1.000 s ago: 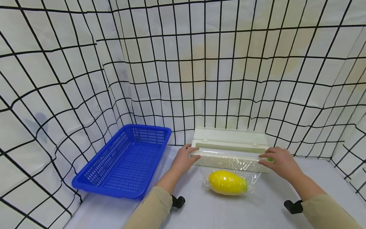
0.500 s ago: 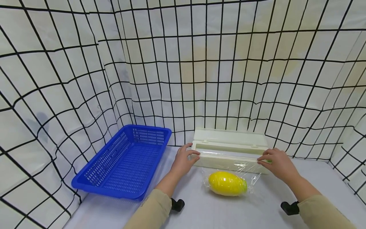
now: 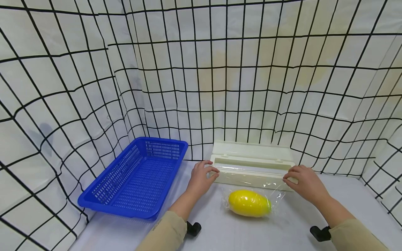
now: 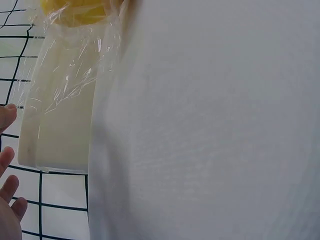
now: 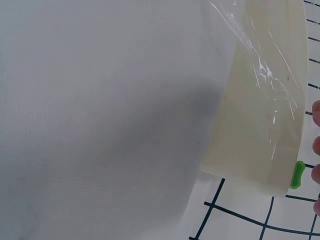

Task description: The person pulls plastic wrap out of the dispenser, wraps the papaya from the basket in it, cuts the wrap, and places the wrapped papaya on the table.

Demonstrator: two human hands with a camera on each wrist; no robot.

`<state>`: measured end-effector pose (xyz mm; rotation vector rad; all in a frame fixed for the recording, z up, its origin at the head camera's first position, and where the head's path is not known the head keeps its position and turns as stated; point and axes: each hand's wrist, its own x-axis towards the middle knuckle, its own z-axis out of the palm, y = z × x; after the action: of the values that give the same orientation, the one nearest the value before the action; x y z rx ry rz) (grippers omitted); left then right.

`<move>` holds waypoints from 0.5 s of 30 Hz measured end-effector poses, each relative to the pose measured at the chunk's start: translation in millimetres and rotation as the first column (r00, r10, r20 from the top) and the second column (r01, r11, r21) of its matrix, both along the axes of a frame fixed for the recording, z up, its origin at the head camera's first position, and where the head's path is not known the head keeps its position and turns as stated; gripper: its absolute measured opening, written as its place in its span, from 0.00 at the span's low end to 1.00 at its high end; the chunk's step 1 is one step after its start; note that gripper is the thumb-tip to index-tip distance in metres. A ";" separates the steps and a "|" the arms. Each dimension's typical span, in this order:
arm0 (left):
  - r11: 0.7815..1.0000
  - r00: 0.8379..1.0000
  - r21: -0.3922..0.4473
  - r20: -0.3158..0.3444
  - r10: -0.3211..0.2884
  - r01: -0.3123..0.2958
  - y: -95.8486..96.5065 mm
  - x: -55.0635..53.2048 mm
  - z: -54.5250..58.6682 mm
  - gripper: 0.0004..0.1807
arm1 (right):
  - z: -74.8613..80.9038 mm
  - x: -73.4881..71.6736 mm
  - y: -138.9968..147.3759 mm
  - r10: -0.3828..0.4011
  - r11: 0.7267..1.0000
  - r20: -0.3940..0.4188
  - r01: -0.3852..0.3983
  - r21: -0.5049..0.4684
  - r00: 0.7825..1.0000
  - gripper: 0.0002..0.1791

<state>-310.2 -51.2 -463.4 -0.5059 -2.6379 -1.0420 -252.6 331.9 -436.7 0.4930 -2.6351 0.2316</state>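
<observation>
An off-white cling film dispenser [image 3: 245,177] lies on the table with its lid [image 3: 251,150] raised at the back. Clear cling film [image 4: 75,85] runs from its front edge toward me, to a yellow fruit [image 3: 249,203] with a green end that lies in the film. At the dispenser's left end, my left hand [image 3: 201,178] pinches the film edge between thumb and index finger. My right hand [image 3: 306,183] pinches the film at the right end. Close to the right fingers is a green slide cutter [image 5: 298,175]; the exact finger contacts are hidden in both wrist views.
A blue plastic basket [image 3: 138,183] stands on the left of the white-covered table [image 3: 232,235]. Black wire grid panels [image 3: 226,66] backed with white cloth enclose the back and sides. Black mounts [image 3: 193,229] sit at both wrists.
On both hands, thumb and index finger have drawn together onto the film edge. The dispenser, fruit and basket stay in place apart from a slight shift of the view.
</observation>
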 end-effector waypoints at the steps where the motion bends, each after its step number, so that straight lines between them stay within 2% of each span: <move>1: 1.000 1.000 -0.005 -0.004 0.003 -0.004 0.2 0.6 0.0 0.05 | 0.3 0.6 -0.3 0.000 1.000 -0.001 0.000 -0.002 1.000 0.04; 7: 0.999 0.999 0.027 0.032 -0.022 0.021 0.3 4.3 2.1 0.05 | 3.7 6.6 -2.0 -0.007 1.000 0.002 0.007 -0.027 1.000 0.04; 15: 0.994 0.988 0.078 0.132 -0.085 0.075 -2.2 14.5 9.0 0.08 | 11.5 19.6 -5.9 -0.022 0.998 0.033 0.024 -0.051 0.999 0.04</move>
<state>-295.7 -53.4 -454.3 -0.5474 -2.7041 -1.2323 -232.9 326.1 -425.2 0.4452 -2.6578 0.3015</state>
